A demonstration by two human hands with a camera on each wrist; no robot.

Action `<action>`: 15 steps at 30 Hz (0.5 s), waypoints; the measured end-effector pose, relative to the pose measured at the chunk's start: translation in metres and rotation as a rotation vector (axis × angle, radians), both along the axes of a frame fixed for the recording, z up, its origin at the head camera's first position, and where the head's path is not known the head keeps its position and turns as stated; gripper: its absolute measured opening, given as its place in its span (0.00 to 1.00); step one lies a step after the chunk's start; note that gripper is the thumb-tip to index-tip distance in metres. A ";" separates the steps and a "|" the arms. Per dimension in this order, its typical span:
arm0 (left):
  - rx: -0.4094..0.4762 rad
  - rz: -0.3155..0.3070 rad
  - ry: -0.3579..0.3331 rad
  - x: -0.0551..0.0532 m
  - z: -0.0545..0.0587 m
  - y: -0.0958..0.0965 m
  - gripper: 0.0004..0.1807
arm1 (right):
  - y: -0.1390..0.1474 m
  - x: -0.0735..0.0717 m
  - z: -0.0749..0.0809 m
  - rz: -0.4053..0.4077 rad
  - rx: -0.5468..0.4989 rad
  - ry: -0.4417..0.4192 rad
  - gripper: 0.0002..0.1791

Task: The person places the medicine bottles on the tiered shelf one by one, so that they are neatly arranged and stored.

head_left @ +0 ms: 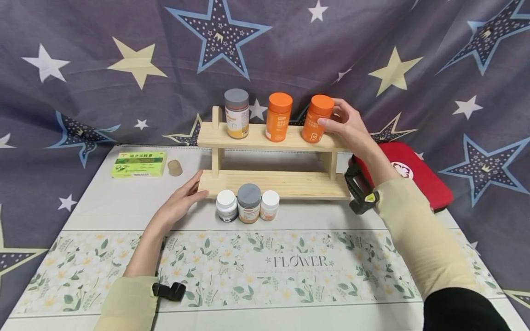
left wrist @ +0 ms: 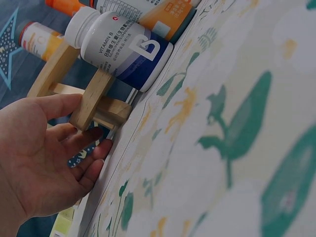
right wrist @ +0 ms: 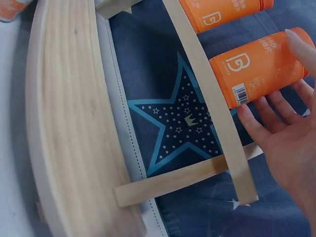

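My right hand (head_left: 348, 126) holds an orange pill bottle (head_left: 316, 120), thumb across its front and fingers behind, at the right end of a two-tier wooden shelf (head_left: 281, 184). In the right wrist view the bottle's base meets the upper board (right wrist: 222, 113). A second orange bottle (head_left: 278, 118) and a grey-capped bottle (head_left: 238, 115) stand left of it on the same board. My left hand (head_left: 178, 202) grips the lower tier's left end, thumb on top and fingers below in the left wrist view.
Before the shelf stand a white-capped vitamin B bottle (head_left: 227, 207), a grey-capped bottle (head_left: 249, 204) and a smaller white-capped bottle (head_left: 270, 206). A green-yellow medicine box (head_left: 138, 164) and a small brownish piece (head_left: 175, 168) lie left. A red case (head_left: 422, 177) lies right, partly behind the right arm.
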State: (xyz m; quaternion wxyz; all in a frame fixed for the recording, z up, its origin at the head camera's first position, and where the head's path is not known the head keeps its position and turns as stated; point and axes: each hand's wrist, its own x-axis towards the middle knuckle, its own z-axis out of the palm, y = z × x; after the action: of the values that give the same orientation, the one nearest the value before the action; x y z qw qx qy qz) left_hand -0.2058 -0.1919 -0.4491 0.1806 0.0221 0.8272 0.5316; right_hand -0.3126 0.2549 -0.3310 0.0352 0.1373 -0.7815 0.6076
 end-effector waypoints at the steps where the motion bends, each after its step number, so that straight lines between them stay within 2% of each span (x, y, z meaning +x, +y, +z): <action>1: -0.001 0.000 0.000 0.000 0.000 0.000 0.45 | -0.001 0.002 -0.003 -0.012 -0.034 0.009 0.27; 8: -0.002 0.003 0.002 0.000 0.000 0.000 0.45 | -0.009 0.021 -0.025 -0.092 -0.338 0.111 0.26; 15: 0.010 0.002 -0.003 0.001 0.001 0.000 0.45 | -0.019 0.042 -0.044 -0.218 -0.517 0.282 0.24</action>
State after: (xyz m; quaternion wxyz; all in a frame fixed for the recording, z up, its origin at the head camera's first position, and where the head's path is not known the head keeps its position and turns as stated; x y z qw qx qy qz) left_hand -0.2052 -0.1919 -0.4486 0.1815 0.0214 0.8242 0.5359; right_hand -0.2705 0.2356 -0.3748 0.2419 0.1221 -0.5985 0.7539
